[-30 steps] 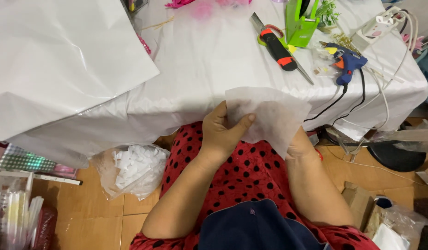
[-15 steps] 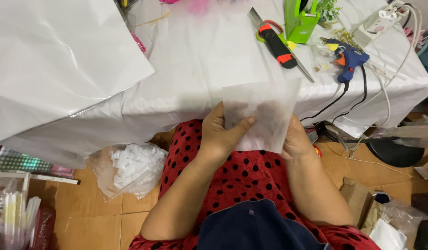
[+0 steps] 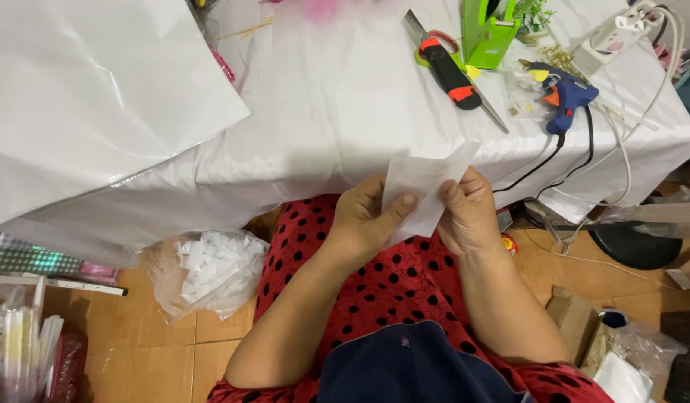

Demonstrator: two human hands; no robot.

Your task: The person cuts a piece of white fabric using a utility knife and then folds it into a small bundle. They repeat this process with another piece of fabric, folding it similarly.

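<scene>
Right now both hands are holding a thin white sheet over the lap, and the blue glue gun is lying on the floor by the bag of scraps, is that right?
Not quite. The blue glue gun lies on the white-covered table, near its right end, not on the floor. The head view shows it. The rest holds: the left hand and right hand hold the thin white sheet over the lap.

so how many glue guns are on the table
1: the blue glue gun lies at the table's far right, beside the green holder. Others may be hidden outside the view.

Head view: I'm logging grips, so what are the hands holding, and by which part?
Both hands hold one thin white sheet: the left hand pinches its lower left edge, the right hand its lower right edge.
</scene>
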